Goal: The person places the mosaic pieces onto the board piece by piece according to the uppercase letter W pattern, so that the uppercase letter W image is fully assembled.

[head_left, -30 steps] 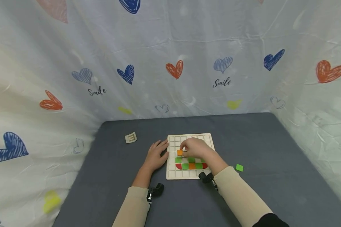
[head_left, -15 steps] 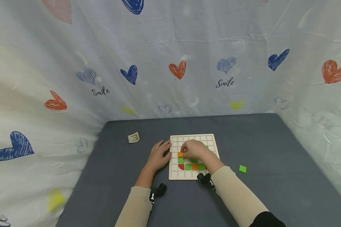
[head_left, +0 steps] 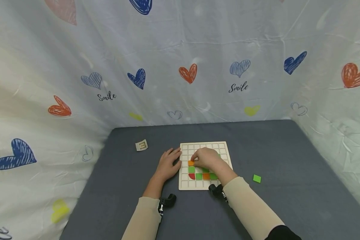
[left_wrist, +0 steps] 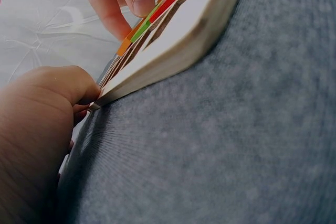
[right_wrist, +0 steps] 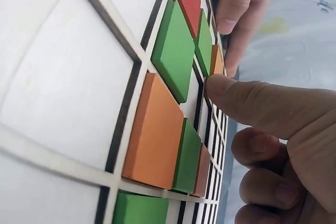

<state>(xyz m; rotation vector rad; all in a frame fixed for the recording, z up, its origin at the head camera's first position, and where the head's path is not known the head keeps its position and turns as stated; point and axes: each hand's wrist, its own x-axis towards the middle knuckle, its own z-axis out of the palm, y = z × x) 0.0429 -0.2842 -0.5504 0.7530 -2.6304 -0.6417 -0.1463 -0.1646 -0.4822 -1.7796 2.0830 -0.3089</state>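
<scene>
A pale wooden grid board (head_left: 184, 183) lies on the table in the head view, with green, red and orange tiles set in its cells. My right hand (head_left: 209, 158) reaches over it and pinches an orange tile (head_left: 191, 163) between thumb and index finger, at the cell behind a green tile (head_left: 191, 169). The right wrist view has the thumb (right_wrist: 223, 86) against that orange tile (right_wrist: 215, 59), low over the grid. My left hand (head_left: 167, 165) rests beside the board's left edge, fingers extended along it. Its thumb touches the edge in the left wrist view. My right hand covers part of the board.
A loose green tile (head_left: 257, 178) lies on the grey table (head_left: 276, 150) to the right of the board. A small printed paper piece (head_left: 141, 145) sits at the back left. A white curtain (head_left: 156, 90) with hearts hangs behind the table.
My right hand has brought the orange tile slightly down and nearer, into line with the cell behind the green tile. The head view has shifted a little. My left hand keeps its place.
</scene>
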